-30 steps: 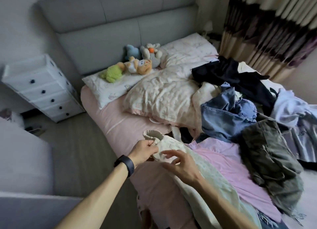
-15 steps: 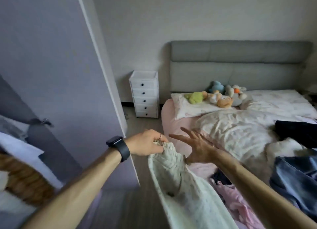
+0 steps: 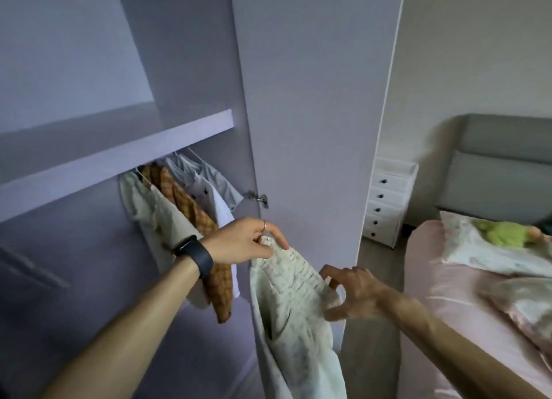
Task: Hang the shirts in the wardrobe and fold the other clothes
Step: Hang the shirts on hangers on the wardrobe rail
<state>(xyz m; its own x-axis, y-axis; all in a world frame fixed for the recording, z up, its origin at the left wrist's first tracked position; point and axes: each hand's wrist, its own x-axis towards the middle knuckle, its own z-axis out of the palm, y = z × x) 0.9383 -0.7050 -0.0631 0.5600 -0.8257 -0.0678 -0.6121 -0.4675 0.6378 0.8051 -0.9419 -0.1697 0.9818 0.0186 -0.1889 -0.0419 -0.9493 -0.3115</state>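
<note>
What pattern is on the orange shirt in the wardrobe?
Checks; the shirt shows best in the head view.

Dim, soft light, a bit blurry.
The wardrobe (image 3: pixel 185 70) is shadowy inside; straight lines bend near the edges.

The open wardrobe (image 3: pixel 89 70) fills nine o'clock, with hung clothes (image 3: pixel 185 207) under its shelf (image 3: pixel 119 147). Its door (image 3: pixel 313 100) stands at twelve. Before the door's edge, at six, hangs the garment (image 3: pixel 292 309), between the left hand (image 3: pixel 239 244) and right hand (image 3: pixel 352 291). The bed (image 3: pixel 433 279) lies at three, the drawer chest (image 3: pixel 388 201) between it and the door.
</note>
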